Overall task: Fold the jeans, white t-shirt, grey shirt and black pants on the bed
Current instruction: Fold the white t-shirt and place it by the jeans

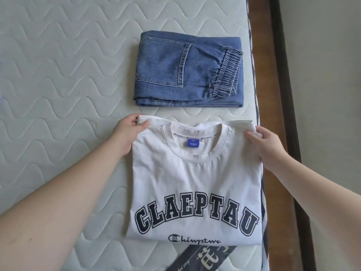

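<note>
On bed point(58, 75), white t-shirt point(195, 178) reading "CLAEPTAU", blue neck label point(193, 143), folded jeans point(187, 69)

Single head-worn view, looking steeply down, close over the mattress point(58, 75) (wooden bed frame point(281, 94) at right)

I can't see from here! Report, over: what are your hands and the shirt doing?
Left hand and right hand pinch white t-shirt shoulder corners. Sides folded in. Folded jeans beyond, apart. Nothing in the way.
</note>
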{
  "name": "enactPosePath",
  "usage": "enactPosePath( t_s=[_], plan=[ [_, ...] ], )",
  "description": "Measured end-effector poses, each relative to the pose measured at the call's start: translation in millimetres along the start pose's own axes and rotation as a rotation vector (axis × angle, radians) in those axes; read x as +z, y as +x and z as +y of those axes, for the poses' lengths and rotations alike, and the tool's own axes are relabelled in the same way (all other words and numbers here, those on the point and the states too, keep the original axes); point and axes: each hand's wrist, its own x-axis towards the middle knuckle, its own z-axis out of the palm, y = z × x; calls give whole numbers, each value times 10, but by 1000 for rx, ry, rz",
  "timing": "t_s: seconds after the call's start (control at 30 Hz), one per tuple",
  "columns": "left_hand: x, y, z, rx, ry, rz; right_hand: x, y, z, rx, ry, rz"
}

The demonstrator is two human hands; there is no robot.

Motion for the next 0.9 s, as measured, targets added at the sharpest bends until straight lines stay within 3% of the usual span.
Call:
enactPosePath(
  t_s=[0.2,0.43,0.53,0.6,0.73,0.9],
  plan=[
    [-13,80,21,129,49,85,134,120,-144,-81,-3,57],
    [180,251,12,219,243,248,221,297,-183,-68,-315,295],
    [106,136,-74,115,315,288,122,138,-65,-26,-475,200],
    [-15,24,-123,13,352,251,30,-44,35,30,-556,84],
    [-217,-315,-314,-189,243,-37,-147,-431,276,169,-550,-75],
    [-344,-891,-866,-295,221,-175,-148,-905,542,203,-597,-109]
  ],
)
